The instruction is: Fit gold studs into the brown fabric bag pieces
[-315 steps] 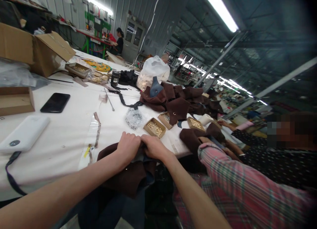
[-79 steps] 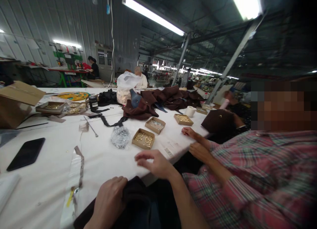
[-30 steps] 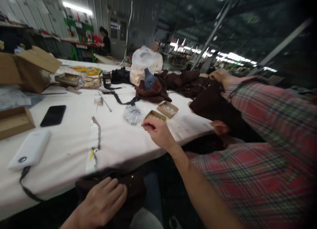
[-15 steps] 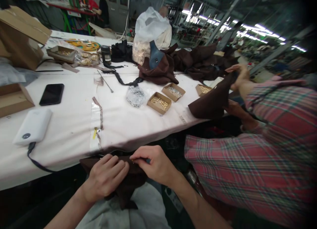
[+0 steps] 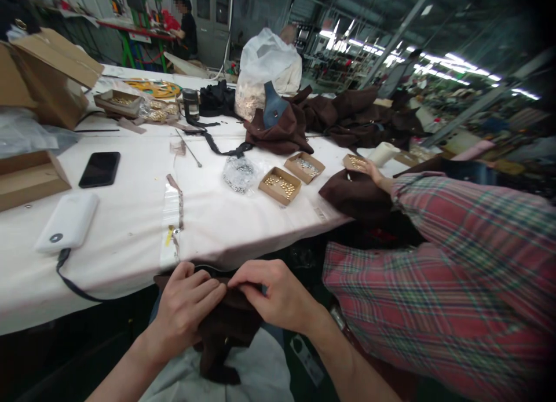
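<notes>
Dark brown fabric [image 5: 230, 321] hangs over my lap just below the table's front edge. My left hand [image 5: 186, 303] is closed on its upper part, knuckles up. Close beside it, my right hand [image 5: 271, 292] pinches the top of the same fabric between thumb and forefinger. Whether a small metal piece is between those fingertips is hidden. A small gold stud [image 5: 226, 340] shows on the hanging part of the cloth.
On the white table [image 5: 130, 228] are a box of gold studs [image 5: 280, 186], a box of silver studs [image 5: 305, 167], a phone [image 5: 99, 169] and a power bank [image 5: 68, 222]. At right, a co-worker's plaid sleeve [image 5: 460, 211] reaches over brown fabric [image 5: 356, 193] toward another stud box [image 5: 354, 161].
The gold piece seen at my right fingertips is now out of sight, with those fingers against the cloth. The co-worker has lowered their fabric and moved a hand to a stud box.
</notes>
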The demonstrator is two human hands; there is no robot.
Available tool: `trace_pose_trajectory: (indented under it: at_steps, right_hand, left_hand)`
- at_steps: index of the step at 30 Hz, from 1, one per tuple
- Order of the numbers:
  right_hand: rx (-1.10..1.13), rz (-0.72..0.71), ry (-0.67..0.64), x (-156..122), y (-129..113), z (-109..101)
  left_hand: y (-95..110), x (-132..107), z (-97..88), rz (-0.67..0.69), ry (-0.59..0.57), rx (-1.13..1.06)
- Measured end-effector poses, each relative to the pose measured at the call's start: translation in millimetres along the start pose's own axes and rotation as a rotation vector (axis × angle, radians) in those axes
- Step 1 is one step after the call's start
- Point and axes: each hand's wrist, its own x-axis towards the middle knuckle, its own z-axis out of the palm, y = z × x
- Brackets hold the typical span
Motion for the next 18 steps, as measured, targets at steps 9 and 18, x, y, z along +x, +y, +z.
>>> trace_pose_trajectory:
  at_steps: [9, 18]
  right_hand:
    - [0.037, 0.015, 0.044, -5.5, -7.6, -9.5]
    - [0.068, -0.029, 0.099, -2.6, -11.0, -8.0]
  left_hand:
    - [2.5, 7.8, 4.4, -0.080, 0.041, -0.080]
    - [1.9, 16.3, -2.2, -0.129, 0.094, -0.115]
